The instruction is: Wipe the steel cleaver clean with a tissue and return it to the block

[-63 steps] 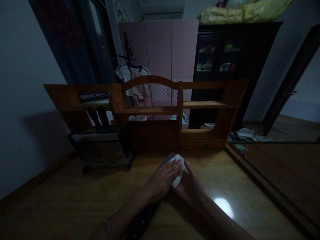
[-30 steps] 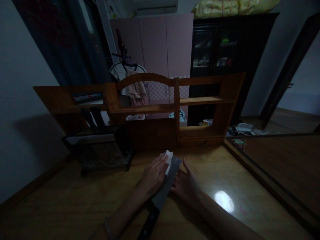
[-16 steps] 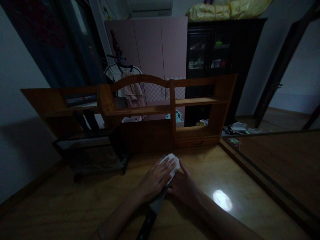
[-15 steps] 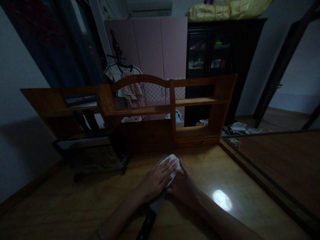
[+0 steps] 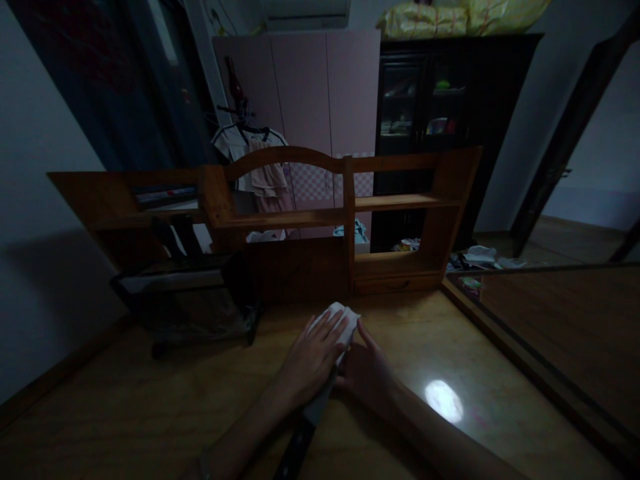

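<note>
A knife (image 5: 320,401) with a black riveted handle points away from me, low over the wooden desk, its handle running off the lower edge. Folded white tissue (image 5: 351,321) covers the far end of its blade. My left hand (image 5: 311,359) presses the tissue on the blade from above, fingers stretched along it. On the right side, my right hand (image 5: 369,372) supports the blade and tissue, its thumb raised along the edge and its other fingers curled underneath, partly hidden. Nobody grips the handle.
A dark-framed knife rack (image 5: 193,310) with black-handled knives stands at the left on the desk (image 5: 415,340). Behind is a wooden shelf unit (image 5: 287,219). A raised wooden edge (image 5: 505,340) borders the right side. Lamp glare shines on the desktop.
My left hand and the tissue have shifted slightly up and left along the blade, and the tissue now covers the far tip that showed before. My right hand stays nearly in place.
</note>
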Tool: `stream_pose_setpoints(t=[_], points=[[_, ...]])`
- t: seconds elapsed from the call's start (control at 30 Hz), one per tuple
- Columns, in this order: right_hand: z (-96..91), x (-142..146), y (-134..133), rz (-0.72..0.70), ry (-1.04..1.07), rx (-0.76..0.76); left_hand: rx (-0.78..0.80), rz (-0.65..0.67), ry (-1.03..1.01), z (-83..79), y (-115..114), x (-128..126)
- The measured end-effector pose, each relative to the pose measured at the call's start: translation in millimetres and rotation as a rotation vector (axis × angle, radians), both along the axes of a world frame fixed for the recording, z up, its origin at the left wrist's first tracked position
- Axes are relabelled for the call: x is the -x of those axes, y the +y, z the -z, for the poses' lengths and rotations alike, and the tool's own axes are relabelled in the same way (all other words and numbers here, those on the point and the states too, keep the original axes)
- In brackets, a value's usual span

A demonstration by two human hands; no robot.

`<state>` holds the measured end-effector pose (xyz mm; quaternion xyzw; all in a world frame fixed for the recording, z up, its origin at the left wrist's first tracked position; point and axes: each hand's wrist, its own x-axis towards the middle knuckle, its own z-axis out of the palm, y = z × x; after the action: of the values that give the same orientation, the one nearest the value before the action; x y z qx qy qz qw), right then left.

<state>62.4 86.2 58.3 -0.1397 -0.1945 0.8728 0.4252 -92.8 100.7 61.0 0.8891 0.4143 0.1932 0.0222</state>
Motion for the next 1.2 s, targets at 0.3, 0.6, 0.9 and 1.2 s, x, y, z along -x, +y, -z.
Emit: stream_pose_setpoints(t=[0.3, 0.6, 0.9, 1.2], points=[[2.6, -2.3, 0.7, 0.006, -0.095, 0.001, 0.031, -0.215, -0.134, 27.8, 9.2, 6.2], [3.2, -14.4, 5.3, 0.056, -0.056, -0.002, 0.055, -0.080, -0.168, 21.1, 7.0, 5.3], [7.6, -27.4, 15.4, 0.170, -0.009, 0.059, 0.308, 0.278, -0.151, -4.7, -6.2, -0.1], [7.6, -24.8, 16.1, 0.178, 0.001, 0.061, 0.185, 0.284, -0.122, -3.0, -6.4, 0.3]])
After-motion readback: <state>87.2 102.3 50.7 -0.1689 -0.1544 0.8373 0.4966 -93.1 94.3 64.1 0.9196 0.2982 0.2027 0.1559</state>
